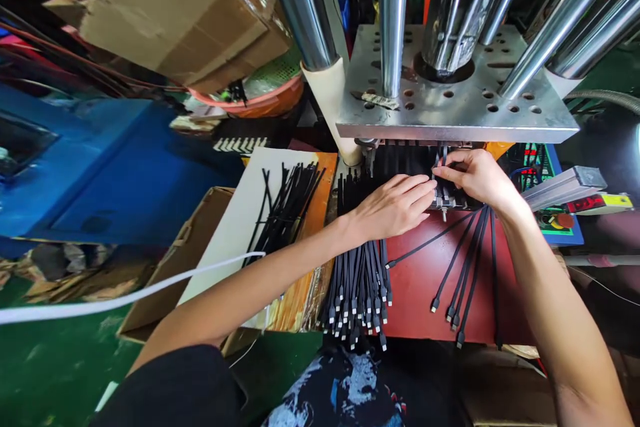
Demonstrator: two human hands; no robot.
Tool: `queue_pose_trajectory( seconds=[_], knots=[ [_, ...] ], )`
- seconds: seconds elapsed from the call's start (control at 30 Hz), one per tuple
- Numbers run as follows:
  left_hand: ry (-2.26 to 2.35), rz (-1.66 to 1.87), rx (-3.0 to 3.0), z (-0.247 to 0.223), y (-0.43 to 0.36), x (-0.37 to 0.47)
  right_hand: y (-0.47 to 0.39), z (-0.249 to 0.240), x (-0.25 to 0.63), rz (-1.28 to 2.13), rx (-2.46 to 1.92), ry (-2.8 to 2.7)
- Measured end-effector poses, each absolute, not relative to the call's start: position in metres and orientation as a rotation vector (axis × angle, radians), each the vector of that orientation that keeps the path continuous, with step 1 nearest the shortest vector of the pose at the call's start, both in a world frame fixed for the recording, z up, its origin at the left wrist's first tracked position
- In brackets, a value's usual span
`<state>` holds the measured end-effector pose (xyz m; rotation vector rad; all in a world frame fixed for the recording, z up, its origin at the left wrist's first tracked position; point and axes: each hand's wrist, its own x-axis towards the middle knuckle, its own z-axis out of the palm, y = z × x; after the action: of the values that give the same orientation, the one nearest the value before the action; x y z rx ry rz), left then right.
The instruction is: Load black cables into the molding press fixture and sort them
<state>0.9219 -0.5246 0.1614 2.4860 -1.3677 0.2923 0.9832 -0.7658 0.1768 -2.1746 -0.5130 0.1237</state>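
My right hand is at the mould under the press, thumb and forefinger pinched around a thin black cable. My left hand reaches in beside it, palm down, fingers stretched and fingertips near those of the right hand; its thumb is hidden. Below my left hand a thick bundle of black USB cables hangs over the front edge, silver plugs toward me. Several more black cables fan out from the mould across the red work surface.
A steel press plate with upright rods hangs just above my hands. Left, another cable bundle lies on a white board. A control panel stands right. A white cord crosses my left arm.
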Motion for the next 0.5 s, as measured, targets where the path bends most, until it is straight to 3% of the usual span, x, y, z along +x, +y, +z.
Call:
queue_pose_trajectory(
  seconds=[0.23,0.37,0.5],
  knots=[
    [-1.248,0.416,2.7,0.166,-0.549,0.903,-0.765,0.17,0.981,0.023,-2.176,-0.425],
    [-1.1,0.411,2.834,0.164,-0.558,0.887,-0.761,0.172,0.954,-0.359,-2.463,-0.478],
    [-1.031,0.296,2.858,0.166,-0.566,0.884,-0.761,0.175,0.928,-0.376,-2.91,-0.69]
  ],
)
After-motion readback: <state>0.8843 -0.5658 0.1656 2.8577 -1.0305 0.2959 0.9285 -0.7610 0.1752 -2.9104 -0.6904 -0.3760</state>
